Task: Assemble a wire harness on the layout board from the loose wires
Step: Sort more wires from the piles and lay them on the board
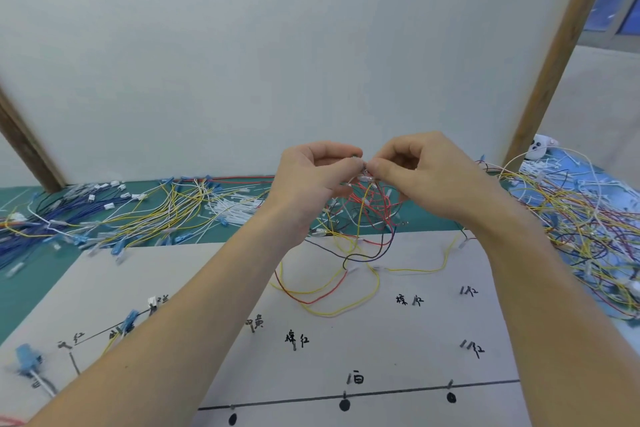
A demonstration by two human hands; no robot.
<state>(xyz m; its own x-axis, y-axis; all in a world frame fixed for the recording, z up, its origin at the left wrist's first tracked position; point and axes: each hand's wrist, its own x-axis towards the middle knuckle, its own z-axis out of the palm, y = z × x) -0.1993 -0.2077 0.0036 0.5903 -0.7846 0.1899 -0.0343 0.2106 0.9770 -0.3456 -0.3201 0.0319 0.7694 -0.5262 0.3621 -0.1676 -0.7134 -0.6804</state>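
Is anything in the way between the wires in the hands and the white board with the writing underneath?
Nothing solid. The left hand and right hand pinch a wire bunch held up over the layout board. Below lie only a few loose wires on the board's far part.

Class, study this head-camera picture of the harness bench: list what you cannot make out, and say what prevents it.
- What the left hand and right hand pinch between them: tiny, covered by fingertips.
- The layout board under both forearms: hidden.
- Blue connector at lower left: motion-blurred.
- Blue wires at far left: cut by the frame edge.
- White object at right: partly behind the wooden post.
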